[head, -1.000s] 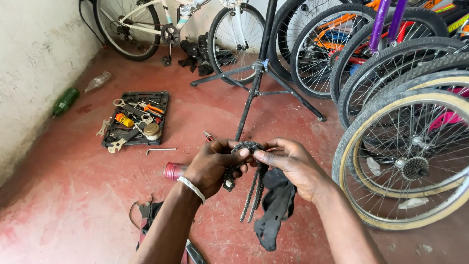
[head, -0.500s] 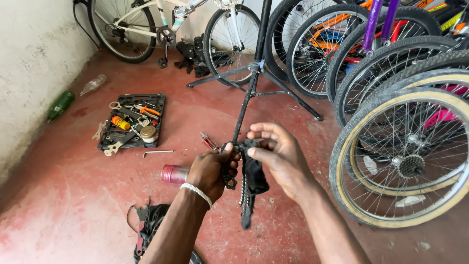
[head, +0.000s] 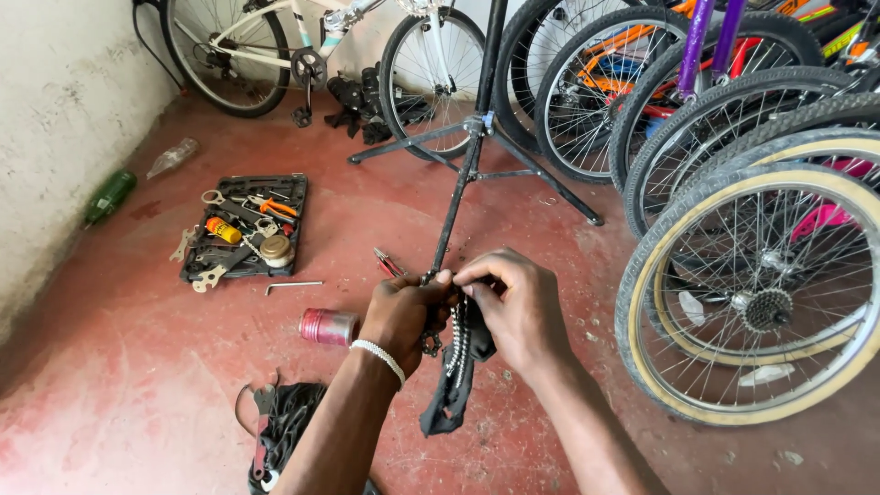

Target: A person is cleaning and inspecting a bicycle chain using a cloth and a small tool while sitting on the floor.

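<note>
Both my hands meet at the centre over the red floor, pinching a bicycle chain (head: 458, 341) that hangs in loops beneath them. My left hand (head: 403, 316), with a white bracelet at the wrist, grips the chain's left part. My right hand (head: 518, 307) closes on the chain's top together with a black rag (head: 451, 399) that dangles below. The chain's upper part is hidden behind my fingers.
A black tool tray (head: 291, 188) with wrenches and pliers lies at left, a hex key (head: 293, 287) and a red can (head: 328, 326) nearer. A repair stand (head: 477, 151) rises ahead. Bicycle wheels (head: 761, 293) crowd the right. Bottles (head: 110, 196) lie by the wall; black straps (head: 280, 431) below.
My hands have drawn closer together and the chain now hangs bunched in shorter loops. The rag has swung in under my right hand, and my view has shifted slightly.
</note>
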